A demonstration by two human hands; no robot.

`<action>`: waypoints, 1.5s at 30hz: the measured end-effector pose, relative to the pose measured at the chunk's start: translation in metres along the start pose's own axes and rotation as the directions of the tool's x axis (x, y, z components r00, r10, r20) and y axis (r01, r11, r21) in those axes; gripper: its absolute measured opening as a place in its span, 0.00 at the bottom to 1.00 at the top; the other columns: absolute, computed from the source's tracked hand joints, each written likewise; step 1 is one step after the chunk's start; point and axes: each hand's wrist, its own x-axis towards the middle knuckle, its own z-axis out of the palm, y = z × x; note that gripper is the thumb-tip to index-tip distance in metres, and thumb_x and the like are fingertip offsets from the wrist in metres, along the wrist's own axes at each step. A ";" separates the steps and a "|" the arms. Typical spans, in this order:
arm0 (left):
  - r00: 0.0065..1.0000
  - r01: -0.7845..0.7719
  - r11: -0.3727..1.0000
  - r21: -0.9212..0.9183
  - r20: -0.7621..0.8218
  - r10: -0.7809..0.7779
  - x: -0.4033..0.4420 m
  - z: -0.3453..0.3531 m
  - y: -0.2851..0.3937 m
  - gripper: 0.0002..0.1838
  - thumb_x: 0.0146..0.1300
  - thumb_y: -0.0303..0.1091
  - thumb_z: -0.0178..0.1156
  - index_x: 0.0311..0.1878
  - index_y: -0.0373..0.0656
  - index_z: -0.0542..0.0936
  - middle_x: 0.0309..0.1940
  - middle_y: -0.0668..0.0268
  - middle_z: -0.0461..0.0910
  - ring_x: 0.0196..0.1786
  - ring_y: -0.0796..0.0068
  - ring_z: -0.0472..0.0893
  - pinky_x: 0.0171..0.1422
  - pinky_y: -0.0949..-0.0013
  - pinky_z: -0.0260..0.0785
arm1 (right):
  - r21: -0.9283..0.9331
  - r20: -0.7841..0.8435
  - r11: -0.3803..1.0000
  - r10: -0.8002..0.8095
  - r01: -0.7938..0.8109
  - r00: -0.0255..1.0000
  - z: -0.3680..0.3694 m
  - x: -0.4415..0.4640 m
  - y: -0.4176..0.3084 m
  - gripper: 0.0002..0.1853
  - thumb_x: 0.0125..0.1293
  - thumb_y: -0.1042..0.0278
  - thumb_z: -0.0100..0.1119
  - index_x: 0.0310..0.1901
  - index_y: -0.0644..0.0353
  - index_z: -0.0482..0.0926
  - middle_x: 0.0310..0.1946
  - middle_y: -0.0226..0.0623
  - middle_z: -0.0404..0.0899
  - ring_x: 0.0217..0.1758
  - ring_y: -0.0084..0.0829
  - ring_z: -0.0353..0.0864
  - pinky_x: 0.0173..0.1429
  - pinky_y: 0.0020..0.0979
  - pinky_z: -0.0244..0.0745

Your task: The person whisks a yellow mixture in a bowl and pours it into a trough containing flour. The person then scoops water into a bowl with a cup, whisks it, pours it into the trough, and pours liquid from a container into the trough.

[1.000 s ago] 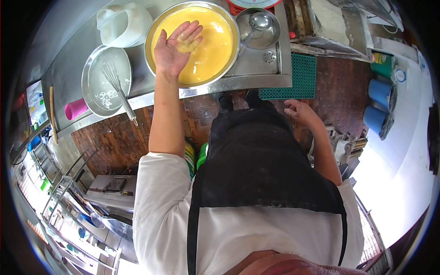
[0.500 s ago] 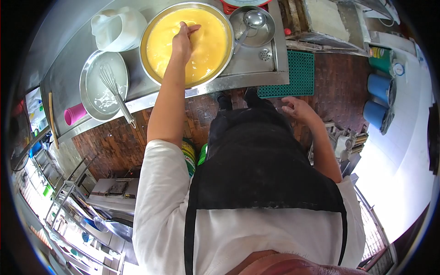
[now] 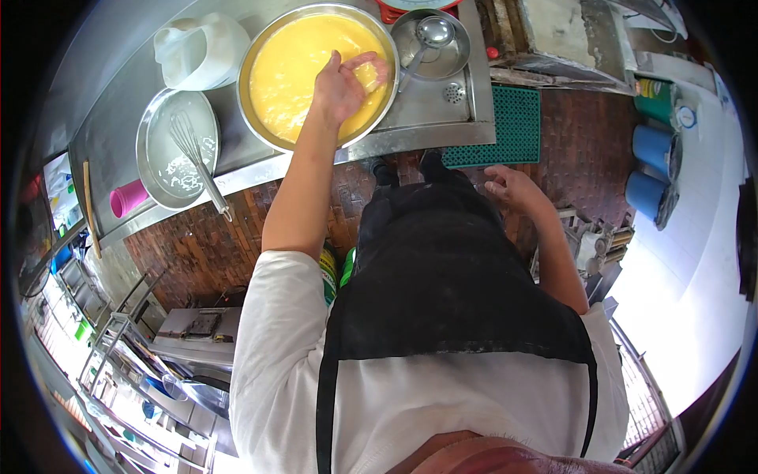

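Observation:
A wide metal bowl [image 3: 245,99] of yellow batter-like liquid [image 3: 288,67] stands on the steel counter. My left hand [image 3: 344,88] is in its right part, palm turned up and wet. The thumb and fingers are spread, with the fingertips curling at the liquid's surface and no tool held. My right hand [image 3: 513,188] hangs in the air beside my apron, fingers loosely bent and apart, holding nothing. To the bowl's right, a ladle [image 3: 435,33] rests in a smaller metal pan [image 3: 459,63]. On its left, a whisk [image 3: 192,150] lies across a shallow round pan [image 3: 150,178] with white residue.
A white plastic jug [image 3: 225,55] stands behind the shallow pan. A pink cup [image 3: 129,197] lies near the counter's front edge [image 3: 260,168]. A green perforated mat [image 3: 513,126] covers part of the tiled floor. Blue bins [image 3: 651,150] line the right wall.
My left hand has moved right and nearer to me within the bowl, and its palm now faces up with the fingers spread wider. My right hand has hardly moved.

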 end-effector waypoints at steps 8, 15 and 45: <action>0.824 -0.152 0.021 0.988 0.115 0.555 -0.051 0.027 0.035 0.24 0.73 0.50 0.52 0.51 0.36 0.83 0.56 0.52 0.80 0.60 0.56 0.77 0.67 0.58 0.66 | 0.033 -0.009 0.999 0.010 -0.010 1.000 0.004 0.000 0.012 0.24 0.68 0.57 0.59 0.61 0.64 0.74 0.48 0.54 0.83 0.53 0.51 0.82 0.58 0.42 0.75; 0.763 -0.136 0.146 0.980 0.009 0.647 -0.036 0.003 0.020 0.19 0.68 0.43 0.59 0.52 0.38 0.83 0.51 0.56 0.82 0.55 0.61 0.79 0.62 0.65 0.70 | 0.006 0.015 1.000 -0.004 0.004 1.000 0.005 0.002 0.005 0.24 0.69 0.57 0.59 0.60 0.64 0.75 0.49 0.54 0.83 0.54 0.51 0.81 0.59 0.42 0.75; 0.876 -0.224 0.617 0.755 -0.122 0.468 -0.054 0.010 0.020 0.16 0.79 0.36 0.42 0.52 0.31 0.74 0.32 0.62 0.78 0.31 0.66 0.75 0.39 0.66 0.71 | -0.002 0.025 1.000 0.004 -0.004 1.000 0.006 0.001 0.000 0.23 0.69 0.58 0.59 0.60 0.63 0.75 0.48 0.53 0.83 0.53 0.50 0.82 0.59 0.42 0.74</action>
